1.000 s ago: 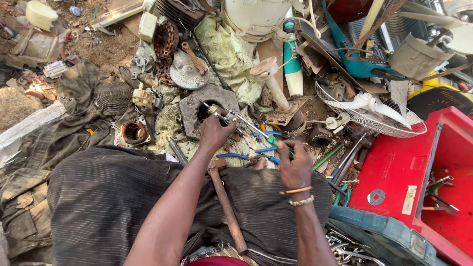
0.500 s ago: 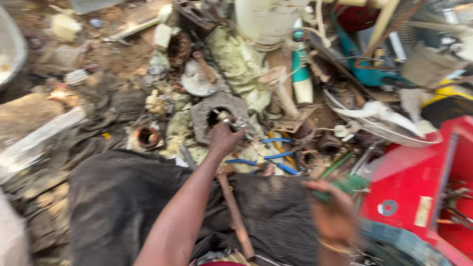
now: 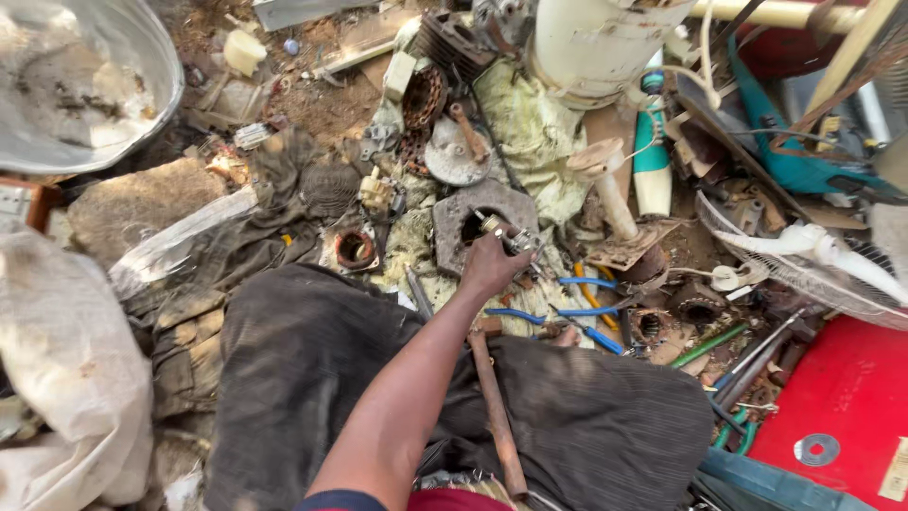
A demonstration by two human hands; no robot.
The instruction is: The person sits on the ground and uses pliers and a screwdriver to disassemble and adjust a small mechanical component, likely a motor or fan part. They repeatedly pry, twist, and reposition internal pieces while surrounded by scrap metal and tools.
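Note:
My left hand (image 3: 491, 266) reaches forward over a dark ribbed cloth (image 3: 312, 369) and is closed on a small shiny metal part (image 3: 503, 231). The part sits just above a grey cast metal plate with a round hole (image 3: 452, 220). Blue-handled pliers (image 3: 579, 310) lie right of the hand. A hammer with a rusty handle (image 3: 494, 407) lies on the cloth beside my forearm. My right hand is out of view.
A red toolbox (image 3: 846, 402) is at the lower right, with a white fan grille (image 3: 804, 260) above it. Further off are a white cylinder (image 3: 596, 38), a round metal basin (image 3: 80, 80), a rusty ring (image 3: 355, 249), a pale sack (image 3: 66, 369) and scattered scrap.
My right hand swung away to the right and left the view. The camera moved closer. My left hand stayed at the grey plate, holding the small part.

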